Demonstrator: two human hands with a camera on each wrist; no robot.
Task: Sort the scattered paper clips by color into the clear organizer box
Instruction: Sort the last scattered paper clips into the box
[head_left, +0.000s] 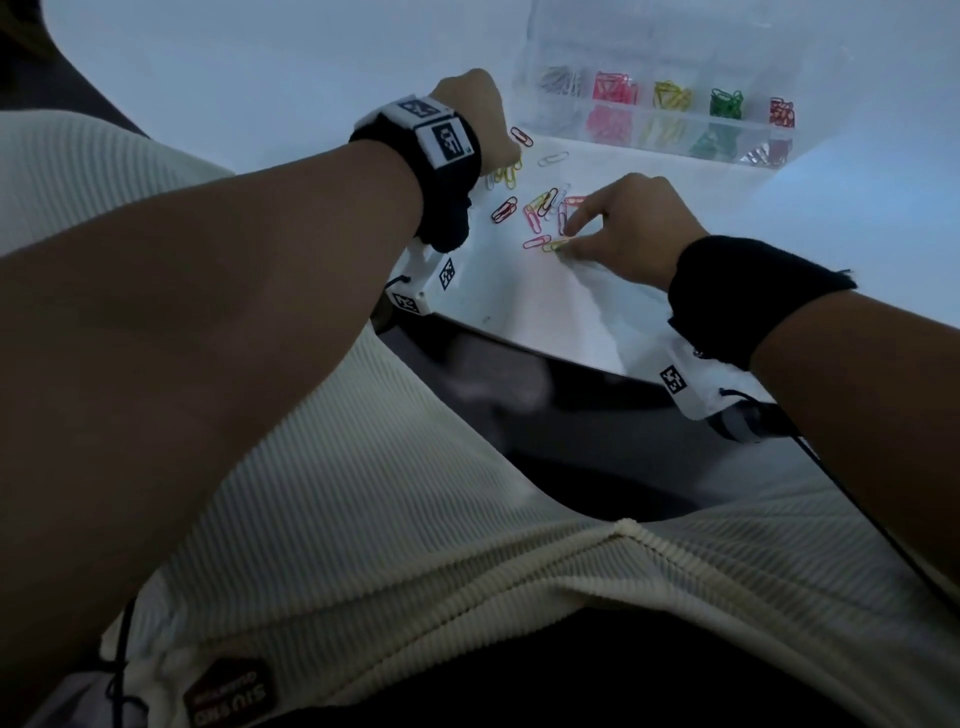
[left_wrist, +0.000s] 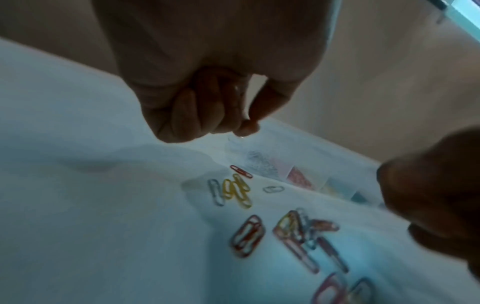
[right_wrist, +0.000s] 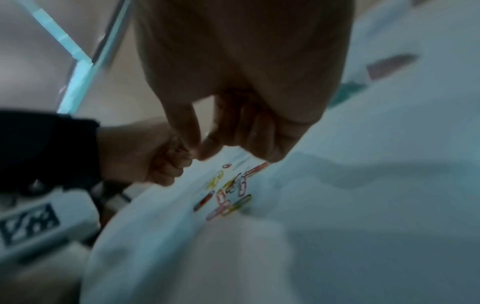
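Loose paper clips (head_left: 545, 205) in red, pink, yellow and silver lie scattered on the white table (head_left: 597, 312). The clear organizer box (head_left: 530, 88) stands at the back right, holding clips grouped by color: silver, pink, yellow, green, red. My left hand (head_left: 483, 119) hovers over a yellow cluster (left_wrist: 237, 192). Its fingers are curled, and thumb and forefinger pinch what looks like a silver clip (left_wrist: 241, 136). My right hand (head_left: 569, 239) reaches down to a yellow-green clip (head_left: 554, 245). Its thumb tip touches that clip and the forefinger stays a little apart above it.
A single red clip (head_left: 521, 136) and a silver clip (head_left: 552, 158) lie between the left hand and the box. The table's near edge (head_left: 519, 340) runs just behind both wrists, with my lap in a cream ribbed garment below it.
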